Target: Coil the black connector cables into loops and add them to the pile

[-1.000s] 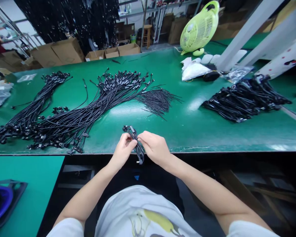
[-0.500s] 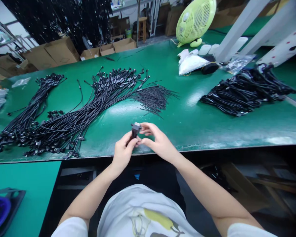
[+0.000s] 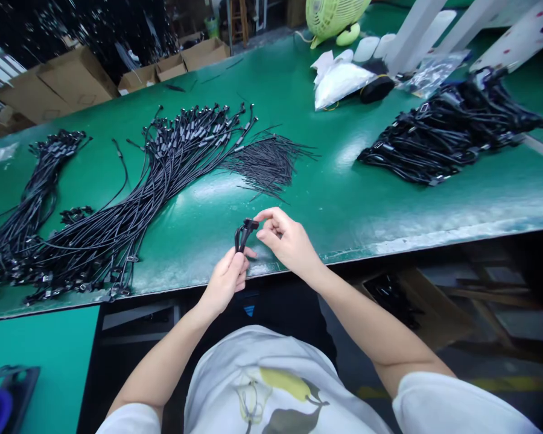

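Observation:
A folded black cable (image 3: 240, 236) stands up out of my left hand (image 3: 227, 278), whose fingers are closed around the lower part of the bundle. Its dark connector (image 3: 250, 225) is at the top, tilted to the right. My right hand (image 3: 286, 241) is at that connector, with thumb and forefinger at its right end and the other fingers curled in. Both hands are just above the front edge of the green table (image 3: 339, 232). Beyond them lies a pile of thin black ties (image 3: 271, 163).
To the left lie a large bunch of loose black cables (image 3: 163, 181) and a smaller bunch (image 3: 45, 175). Folded black cables (image 3: 443, 135) are heaped on the right. A white bag (image 3: 341, 84) and a green fan (image 3: 332, 18) stand farther back, and cardboard boxes (image 3: 79, 78) are behind the table.
The folded cable has turned in my left hand, so its connector now points right. My right hand's fingers have drawn closer together at the connector. The view has shifted a little.

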A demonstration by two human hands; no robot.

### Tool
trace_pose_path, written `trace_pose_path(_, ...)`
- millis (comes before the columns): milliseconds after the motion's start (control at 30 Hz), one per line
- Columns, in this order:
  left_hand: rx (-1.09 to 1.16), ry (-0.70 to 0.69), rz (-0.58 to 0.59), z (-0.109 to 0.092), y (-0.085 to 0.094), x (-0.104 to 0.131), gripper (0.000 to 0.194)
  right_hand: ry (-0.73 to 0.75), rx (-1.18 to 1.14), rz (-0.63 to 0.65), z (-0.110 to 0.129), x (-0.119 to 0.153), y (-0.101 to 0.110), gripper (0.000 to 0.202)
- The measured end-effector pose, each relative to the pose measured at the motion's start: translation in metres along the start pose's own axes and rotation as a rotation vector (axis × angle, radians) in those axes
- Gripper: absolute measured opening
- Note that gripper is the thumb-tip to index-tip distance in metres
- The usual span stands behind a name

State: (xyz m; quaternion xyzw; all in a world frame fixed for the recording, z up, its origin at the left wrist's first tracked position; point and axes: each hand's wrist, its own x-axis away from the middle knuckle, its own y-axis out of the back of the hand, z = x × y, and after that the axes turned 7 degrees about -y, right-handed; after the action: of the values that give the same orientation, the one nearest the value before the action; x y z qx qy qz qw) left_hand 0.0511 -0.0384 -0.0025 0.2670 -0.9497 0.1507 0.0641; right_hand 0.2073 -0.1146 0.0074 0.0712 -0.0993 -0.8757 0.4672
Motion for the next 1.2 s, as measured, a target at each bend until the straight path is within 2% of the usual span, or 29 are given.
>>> trace_pose_path(100, -0.025, 0.038, 0.017, 0.001, 0.001, -0.004, 0.039, 0.032, 0.340, -0.032, 0.010, -0.003, 0.007, 0.037)
trace_pose_path(167, 0.042, 0.104, 0.046, -0.002, 0.002, -0.006, 0.044, 0.130, 0.459, -0.023, 0.015, -0.005, 0.009, 0.031)
trace_pose_path(267, 0.194, 0.193, 0.060, -0.009, 0.003, -0.008, 0.048, 0.352, 0.392, 0.140, 0.018, -0.008, 0.011, 0.030)
trace_pose_path(367, 0.291, 0.181, 0.059, -0.016, 0.005, -0.009, 0.046, 0.446, 0.186, 0.280, 0.015, -0.011, 0.014, 0.033)
trace_pose_path(467, 0.314, 0.169, 0.089, -0.018, 0.006, -0.009, 0.043, 0.457, 0.106, 0.222, 0.012, -0.013, 0.013, 0.035)
trace_pose_path(633, 0.312, 0.135, 0.097, -0.015, 0.004, -0.010, 0.036, 0.520, 0.355, 0.024, 0.009, -0.015, 0.008, 0.034)
trace_pose_path(733, 0.307, 0.156, 0.105, -0.015, 0.000, -0.008, 0.033, 0.556, 0.382, 0.082, 0.006, -0.014, 0.007, 0.037)
trace_pose_path(833, 0.347, 0.120, 0.086, -0.014, -0.005, -0.005, 0.028, 0.551, 0.269, 0.151, 0.003, -0.010, 0.004, 0.038)
trace_pose_path(1033, 0.433, 0.090, 0.053, -0.011, -0.015, -0.002, 0.025, 0.486, 0.067, 0.044, -0.001, -0.001, -0.008, 0.031)
trace_pose_path(1200, 0.418, 0.056, -0.012, -0.006, -0.021, -0.002, 0.032, 0.467, 0.041, 0.041, 0.000, 0.007, -0.014, 0.024)
